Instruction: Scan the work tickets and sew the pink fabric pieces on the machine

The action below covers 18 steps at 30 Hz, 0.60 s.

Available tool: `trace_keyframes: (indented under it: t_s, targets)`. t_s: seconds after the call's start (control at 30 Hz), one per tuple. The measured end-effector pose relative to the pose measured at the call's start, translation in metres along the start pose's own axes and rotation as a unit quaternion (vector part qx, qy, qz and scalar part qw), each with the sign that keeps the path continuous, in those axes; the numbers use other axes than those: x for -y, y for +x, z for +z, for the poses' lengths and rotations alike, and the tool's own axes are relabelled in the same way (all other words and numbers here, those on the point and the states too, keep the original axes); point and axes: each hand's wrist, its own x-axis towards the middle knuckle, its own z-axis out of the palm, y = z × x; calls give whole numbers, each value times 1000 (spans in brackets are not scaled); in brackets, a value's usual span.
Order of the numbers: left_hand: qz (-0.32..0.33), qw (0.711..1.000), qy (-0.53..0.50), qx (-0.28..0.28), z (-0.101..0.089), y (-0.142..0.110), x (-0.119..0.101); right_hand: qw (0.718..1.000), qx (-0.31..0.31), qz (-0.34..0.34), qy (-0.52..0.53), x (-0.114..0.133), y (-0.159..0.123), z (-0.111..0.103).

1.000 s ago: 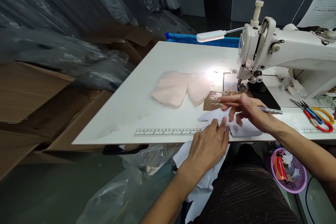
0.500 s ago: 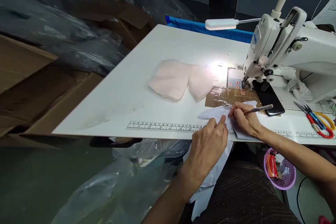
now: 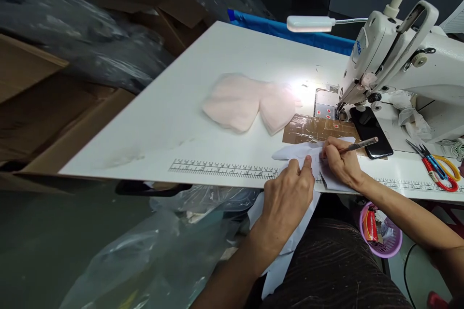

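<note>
A white fabric piece (image 3: 295, 152) lies at the near edge of the white sewing table (image 3: 203, 82) and hangs down over my lap. My left hand (image 3: 288, 200) pinches this fabric at the table's edge. My right hand (image 3: 339, 161) grips a pen (image 3: 358, 145), its tip resting on the fabric just right of my left fingers. A printed ruler (image 3: 223, 169) runs along the table's front edge under both hands.
A stack of pale pink fabric pieces (image 3: 248, 102) lies mid-table. The white sewing machine (image 3: 402, 53) with its lamp (image 3: 310, 23) stands at right, a black phone (image 3: 370, 132) beside it. Scissors (image 3: 437, 166) lie far right. A purple basket (image 3: 380, 231) sits below. Cardboard boxes (image 3: 54, 120) stand left.
My right hand drew back from a spread reach over the fabric and settled into a writing grip with the pen tip on the fabric. My left hand stayed pinching the fabric.
</note>
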Motion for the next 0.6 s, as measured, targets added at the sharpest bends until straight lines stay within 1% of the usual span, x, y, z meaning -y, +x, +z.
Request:
trace_keyframes:
  t_s: [0.07, 0.13, 0.23, 0.37, 0.47, 0.53, 0.6]
  targets:
    - [3, 1000, 2, -4, 1, 0, 0, 998, -51, 11, 27, -4, 2, -5]
    - [6, 1000, 7, -8, 2, 0, 0, 996, -67, 18, 64, -8, 4, -11]
    - [12, 1000, 13, -16, 4, -1, 0, 996, -53, 21, 71, -10, 4, -16]
    - [18, 999, 14, -43, 8, -2, 1, 1000, -19, -6, 0, -11, 1, -15]
    - [20, 998, 14, -63, 11, -3, 2, 998, -39, -13, -56, -13, -3, -14]
    - [21, 997, 15, -69, 12, -3, 3, 997, -40, -13, -62, -15, -5, -15]
    - [20, 997, 14, -68, 13, -3, 4, 999, -14, -13, -49, -17, -6, -16]
